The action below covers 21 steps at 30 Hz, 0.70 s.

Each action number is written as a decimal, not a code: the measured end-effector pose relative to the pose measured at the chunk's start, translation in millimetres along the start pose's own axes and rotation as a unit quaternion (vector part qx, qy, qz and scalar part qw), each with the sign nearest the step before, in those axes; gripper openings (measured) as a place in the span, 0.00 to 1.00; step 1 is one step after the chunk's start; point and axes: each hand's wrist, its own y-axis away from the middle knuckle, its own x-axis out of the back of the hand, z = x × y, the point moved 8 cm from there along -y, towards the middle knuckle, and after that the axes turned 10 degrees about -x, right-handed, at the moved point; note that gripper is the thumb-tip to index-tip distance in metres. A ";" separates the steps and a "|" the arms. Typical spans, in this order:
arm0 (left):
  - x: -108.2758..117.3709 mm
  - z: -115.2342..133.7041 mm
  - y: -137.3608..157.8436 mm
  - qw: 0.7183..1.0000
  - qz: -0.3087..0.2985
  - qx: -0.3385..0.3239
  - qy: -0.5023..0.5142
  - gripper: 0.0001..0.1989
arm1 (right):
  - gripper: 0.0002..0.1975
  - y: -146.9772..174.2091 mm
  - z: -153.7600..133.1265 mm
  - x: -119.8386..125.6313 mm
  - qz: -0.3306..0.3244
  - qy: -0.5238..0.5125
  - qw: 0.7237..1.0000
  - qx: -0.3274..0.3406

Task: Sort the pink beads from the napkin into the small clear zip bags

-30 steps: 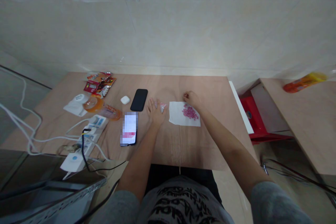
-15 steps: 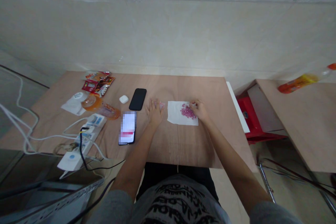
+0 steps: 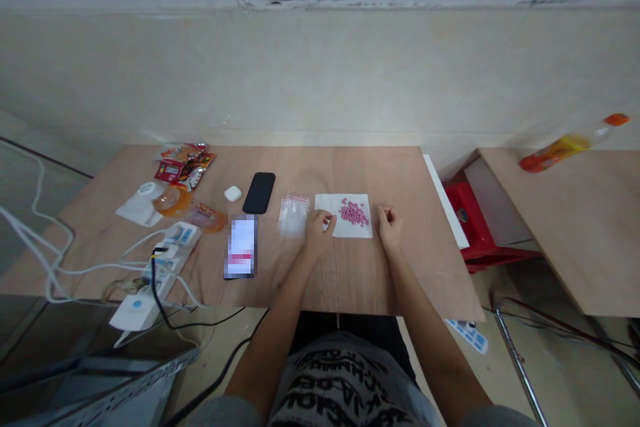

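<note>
A small sheet of white paper lies on the wooden table, with a cluster of small pink beads or pellets on its right half. My left hand is at the paper's left edge, its fingers curled and closed on it; white shows between thumb and forefinger. Just off the right edge, my right hand rests with fingers curled and thumb pressed to forefinger. Whatever it may hold is hidden. A clear zip bag with a pink-red seal lies flat to the left of my left hand.
Left of the bag lie a black phone, a lit phone and a white case. Farther left are an orange bottle, snack packets and a power strip with cables. A red stool stands right.
My left hand has left the zip bag and moved right to the paper's edge, uncovering the bag. My right hand has drawn back from the beads to the table beside the paper.
</note>
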 end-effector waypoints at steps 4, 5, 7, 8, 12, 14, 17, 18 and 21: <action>-16.6 -11.6 18.1 0.994 0.032 0.048 0.093 0.13 | 0.17 0.2 -1.4 -1.6 -0.010 0.038 0.999 0.009; -16.3 -14.3 20.4 0.991 0.045 0.064 0.107 0.13 | 0.17 0.3 -1.4 -1.8 -0.011 0.046 0.999 0.011; -14.3 -17.1 22.6 0.985 0.060 0.089 0.132 0.12 | 0.17 0.5 -1.1 -2.1 -0.011 0.059 0.998 0.015; -13.3 -17.2 22.7 0.983 0.061 0.096 0.142 0.12 | 0.17 0.6 -0.8 -2.3 -0.011 0.061 0.998 0.016; -10.5 -13.3 21.1 0.981 0.054 0.097 0.159 0.10 | 0.17 1.0 0.3 -3.0 -0.012 0.061 0.998 0.010; -9.4 -12.1 20.9 0.982 0.055 0.097 0.154 0.10 | 0.17 1.3 0.3 -3.2 -0.013 0.061 0.998 0.010; -9.1 -11.9 21.0 0.983 0.053 0.099 0.148 0.09 | 0.18 1.6 0.6 -2.6 -0.011 0.066 0.998 0.012; -9.1 -12.0 21.0 0.983 0.053 0.099 0.147 0.09 | 0.18 1.6 0.9 -2.3 -0.009 0.070 0.997 0.012; -8.9 -12.2 21.0 0.983 0.051 0.101 0.146 0.08 | 0.18 1.5 1.0 -1.9 -0.008 0.077 0.997 0.013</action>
